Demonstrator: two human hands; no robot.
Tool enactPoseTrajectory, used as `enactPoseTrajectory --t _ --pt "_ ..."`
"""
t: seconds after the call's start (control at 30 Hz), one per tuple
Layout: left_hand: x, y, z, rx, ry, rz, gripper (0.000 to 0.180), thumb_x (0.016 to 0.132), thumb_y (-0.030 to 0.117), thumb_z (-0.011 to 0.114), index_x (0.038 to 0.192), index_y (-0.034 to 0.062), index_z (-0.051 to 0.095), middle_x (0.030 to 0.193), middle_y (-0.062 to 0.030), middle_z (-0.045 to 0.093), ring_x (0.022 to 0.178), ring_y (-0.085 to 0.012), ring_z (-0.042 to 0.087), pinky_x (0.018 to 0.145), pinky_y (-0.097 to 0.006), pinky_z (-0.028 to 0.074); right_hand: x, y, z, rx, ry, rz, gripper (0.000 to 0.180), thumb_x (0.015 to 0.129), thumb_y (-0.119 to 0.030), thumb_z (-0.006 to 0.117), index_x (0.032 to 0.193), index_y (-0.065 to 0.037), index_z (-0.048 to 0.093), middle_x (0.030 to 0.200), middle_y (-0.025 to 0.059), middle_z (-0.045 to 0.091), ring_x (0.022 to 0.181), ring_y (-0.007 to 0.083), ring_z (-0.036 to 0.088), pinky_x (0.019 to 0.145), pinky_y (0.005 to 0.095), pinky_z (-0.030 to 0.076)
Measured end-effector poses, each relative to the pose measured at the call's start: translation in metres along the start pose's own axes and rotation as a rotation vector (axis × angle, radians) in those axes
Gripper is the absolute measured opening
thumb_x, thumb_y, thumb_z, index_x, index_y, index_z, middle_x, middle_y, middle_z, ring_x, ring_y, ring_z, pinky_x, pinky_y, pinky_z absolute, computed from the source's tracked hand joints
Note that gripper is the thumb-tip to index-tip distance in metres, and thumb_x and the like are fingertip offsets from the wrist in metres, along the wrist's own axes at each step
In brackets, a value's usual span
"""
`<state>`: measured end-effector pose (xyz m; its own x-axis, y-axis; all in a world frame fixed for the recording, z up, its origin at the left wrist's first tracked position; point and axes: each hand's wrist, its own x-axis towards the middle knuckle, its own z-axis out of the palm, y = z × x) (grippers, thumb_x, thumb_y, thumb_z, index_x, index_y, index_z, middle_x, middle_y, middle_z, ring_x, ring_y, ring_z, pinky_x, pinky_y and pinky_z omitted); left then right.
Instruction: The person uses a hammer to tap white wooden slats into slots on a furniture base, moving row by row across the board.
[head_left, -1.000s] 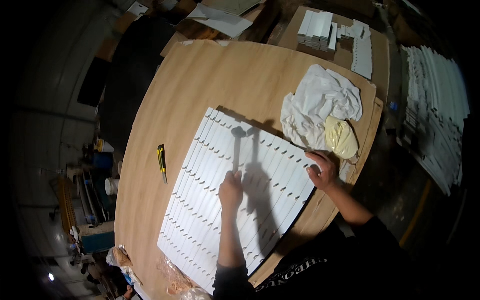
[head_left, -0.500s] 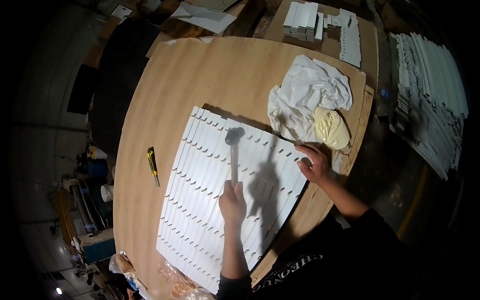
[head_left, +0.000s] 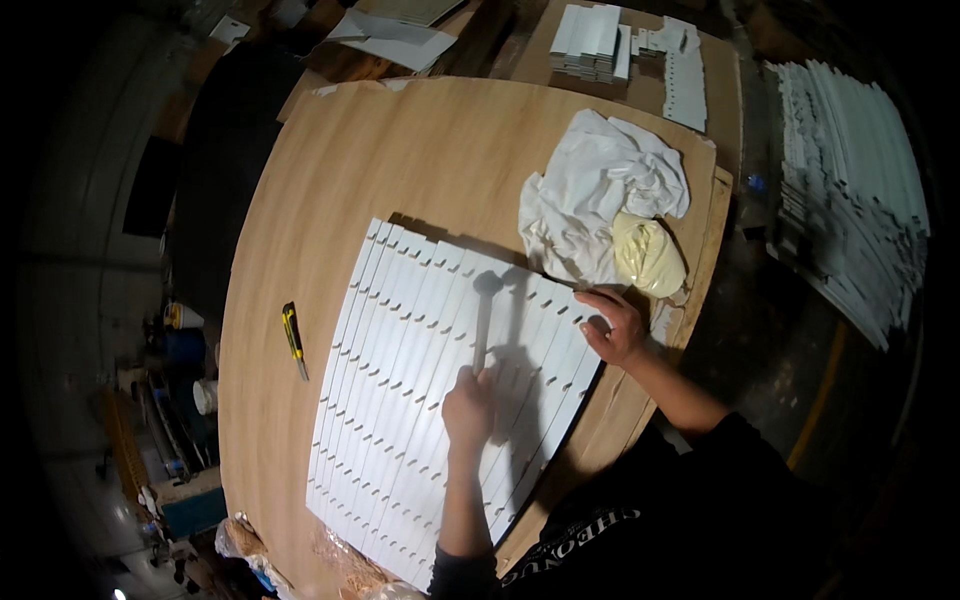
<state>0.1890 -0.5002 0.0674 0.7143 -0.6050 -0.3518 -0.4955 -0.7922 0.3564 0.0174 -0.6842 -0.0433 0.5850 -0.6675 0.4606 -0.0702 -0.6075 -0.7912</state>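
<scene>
My left hand (head_left: pixel 468 408) is closed round the handle of a mallet (head_left: pixel 483 325). Its head is blurred by motion and hangs over the white slats, close beside its own shadow. The slats (head_left: pixel 420 360) lie side by side as one wide panel, with rows of small dark slots across them; their far ends are uneven. At the panel's right-hand corner my right hand (head_left: pixel 615 332) rests with its fingers apart, fingertips on the slat edge. A crumpled white cloth (head_left: pixel 600 180) and a tied bag with pale yellow contents (head_left: pixel 650 255) lie just beyond that hand.
A yellow-and-black utility knife (head_left: pixel 294 340) lies on the wooden table (head_left: pixel 400 150), left of the slats. Stacked white pieces (head_left: pixel 585 40) sit on a board at the back. Long white strips (head_left: pixel 850 190) are piled on the right. Clear plastic wrap (head_left: pixel 350 560) lies at the near edge.
The mallet's head has moved right and now looks nearer its shadow. My right hand stays at the corner of the slats. The whole view has shifted slightly.
</scene>
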Motion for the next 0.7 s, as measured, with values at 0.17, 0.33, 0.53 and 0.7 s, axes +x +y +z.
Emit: enactPoseTrajectory --t 0.17,0.33,0.53,0.7 --pt "-0.02 0.006 -0.001 -0.113 0.058 0.051 0.025 0.092 0.028 0.051 0.088 0.0029 0.049 0.065 -0.0231 0.06 0.065 -0.0436 0.059 0.059 -0.052 0.045 -0.003 -0.008 0.001 -0.015 0.005 0.045 0.04 0.083 -0.027 0.058 0.111 0.001 0.062 0.106 0.0181 0.063 0.1 0.0352 0.06 0.087 0.0397 0.048" --pt "-0.008 -0.003 0.01 0.037 -0.015 0.071 0.025 0.092 0.028 0.05 0.088 0.0032 0.05 0.066 -0.0234 0.06 0.066 -0.044 0.059 0.06 -0.052 0.045 0.0 -0.006 -0.001 0.0 0.02 0.005 0.038 0.075 -0.014 0.065 0.11 -0.002 0.061 0.107 0.0157 0.063 0.099 0.0328 0.059 0.088 0.0388 0.048" --pt "-0.036 0.012 0.0 -0.095 -0.001 0.059 0.026 0.092 0.028 0.05 0.088 0.0028 0.05 0.067 -0.0234 0.061 0.068 -0.0434 0.06 0.062 -0.051 0.046 -0.002 -0.008 0.001 -0.005 0.008 0.057 0.038 0.079 -0.021 0.06 0.11 0.0 0.062 0.106 0.0165 0.064 0.099 0.0343 0.06 0.087 0.0392 0.048" --pt "-0.026 0.007 0.011 0.052 -0.056 0.07 0.024 0.091 0.028 0.054 0.087 0.0037 0.051 0.067 -0.0228 0.061 0.068 -0.0434 0.06 0.063 -0.051 0.046 -0.005 -0.007 0.001 -0.036 0.002 0.074 0.037 0.077 -0.019 0.062 0.11 -0.001 0.062 0.107 0.0163 0.064 0.1 0.0345 0.06 0.088 0.0395 0.048"
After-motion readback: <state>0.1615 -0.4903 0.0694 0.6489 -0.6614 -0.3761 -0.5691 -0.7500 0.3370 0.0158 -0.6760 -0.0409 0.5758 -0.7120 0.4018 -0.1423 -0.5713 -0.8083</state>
